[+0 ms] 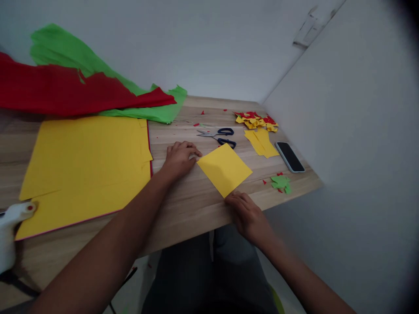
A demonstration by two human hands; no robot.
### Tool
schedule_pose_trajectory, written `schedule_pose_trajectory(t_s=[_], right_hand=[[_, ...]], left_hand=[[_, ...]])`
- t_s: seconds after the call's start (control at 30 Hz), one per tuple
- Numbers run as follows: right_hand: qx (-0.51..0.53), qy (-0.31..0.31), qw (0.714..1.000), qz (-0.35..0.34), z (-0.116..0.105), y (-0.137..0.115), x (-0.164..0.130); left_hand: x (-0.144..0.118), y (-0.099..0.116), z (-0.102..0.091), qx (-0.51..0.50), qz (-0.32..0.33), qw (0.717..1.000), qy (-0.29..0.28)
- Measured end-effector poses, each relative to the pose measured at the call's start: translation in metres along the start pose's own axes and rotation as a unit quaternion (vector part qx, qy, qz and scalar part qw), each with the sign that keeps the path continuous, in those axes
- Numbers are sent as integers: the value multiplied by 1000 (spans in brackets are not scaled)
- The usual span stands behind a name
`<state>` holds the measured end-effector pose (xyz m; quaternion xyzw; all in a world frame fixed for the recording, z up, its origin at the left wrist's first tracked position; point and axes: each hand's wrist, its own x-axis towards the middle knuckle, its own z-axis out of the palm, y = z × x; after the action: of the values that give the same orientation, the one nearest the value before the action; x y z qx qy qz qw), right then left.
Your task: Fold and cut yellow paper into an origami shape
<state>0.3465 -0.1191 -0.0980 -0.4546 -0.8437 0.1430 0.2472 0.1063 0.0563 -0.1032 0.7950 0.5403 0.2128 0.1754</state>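
Note:
A square of yellow paper (225, 169) lies on the table in front of me, turned so that its corners point left, right, far and near. My left hand (181, 159) rests on the tabletop with bent fingers, its thumb and forefinger closed at the paper's left corner. At the near corner, by the table edge, the fingers of my right hand (247, 213) are pressed together on the paper. Just beyond the square lie dark-handled scissors (218, 135), their blades slightly apart and pointing left.
Large yellow sheets (88, 161) cover the table's left, with red crepe paper (65, 89) and green crepe paper (65, 46) behind. A white glue gun (11, 231) is at far left. Right are yellow strips (262, 143), cut pieces (255, 120), green scraps (281, 182) and a phone (290, 157).

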Motion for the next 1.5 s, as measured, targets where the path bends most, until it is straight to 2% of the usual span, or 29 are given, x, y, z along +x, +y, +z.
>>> schedule_pose_trajectory(t_s=[0.13, 0.2, 0.27, 0.33, 0.4, 0.5, 0.63, 0.8, 0.83, 0.87, 0.9, 0.97, 1.0, 1.03, 1.1, 1.3, 1.4, 1.5], right_hand=[[6, 46, 998, 47, -7, 8, -1], [-23, 106, 991, 76, -13, 21, 9], [-82, 180, 972, 125, -18, 37, 24], [-153, 187, 951, 195, -21, 53, 39], [-188, 154, 932, 270, -21, 63, 50], [-126, 139, 927, 325, -17, 68, 58], [-28, 183, 929, 320, -13, 60, 61], [106, 215, 922, 305, -26, 41, 63], [160, 236, 909, 304, -30, 37, 62], [230, 268, 884, 305, -34, 33, 62], [310, 302, 848, 307, -36, 30, 62], [465, 339, 755, 314, -40, 24, 60], [519, 338, 717, 320, -41, 22, 59], [548, 327, 696, 329, -41, 19, 56], [567, 306, 680, 350, -39, 14, 48], [485, 317, 684, 443, -21, -6, -18], [478, 206, 690, 504, -8, -21, -51], [444, 97, 731, 509, -1, -29, -66]], left_hand=[[1, 1, -1, 9, -2, 1000, 0], [0, 3, 0, 14, -2, 1000, -2], [-1, 6, 1, 19, 3, 1000, -8], [-4, 9, 2, 23, 11, 1000, -11], [-6, 11, 3, 24, 15, 1000, -9], [-8, 13, 5, 18, 18, 1000, -11], [-7, 13, 6, -5, 20, 1000, -13], [-6, 18, 5, -67, 44, 997, -20], [-6, 21, 4, -95, 56, 994, -22], [-5, 24, 3, -145, 67, 987, -19], [-4, 27, 3, -218, 79, 973, -12], [-3, 32, 3, -373, 93, 923, 1], [-3, 34, 3, -430, 94, 898, 3], [-3, 36, 3, -461, 92, 882, 0], [-2, 36, 4, -456, 82, 886, -12], [-7, 27, 1, -348, 44, 935, -49], [-14, 31, 2, -267, 52, 961, -51], [-22, 44, 7, -109, 127, 985, -46]])
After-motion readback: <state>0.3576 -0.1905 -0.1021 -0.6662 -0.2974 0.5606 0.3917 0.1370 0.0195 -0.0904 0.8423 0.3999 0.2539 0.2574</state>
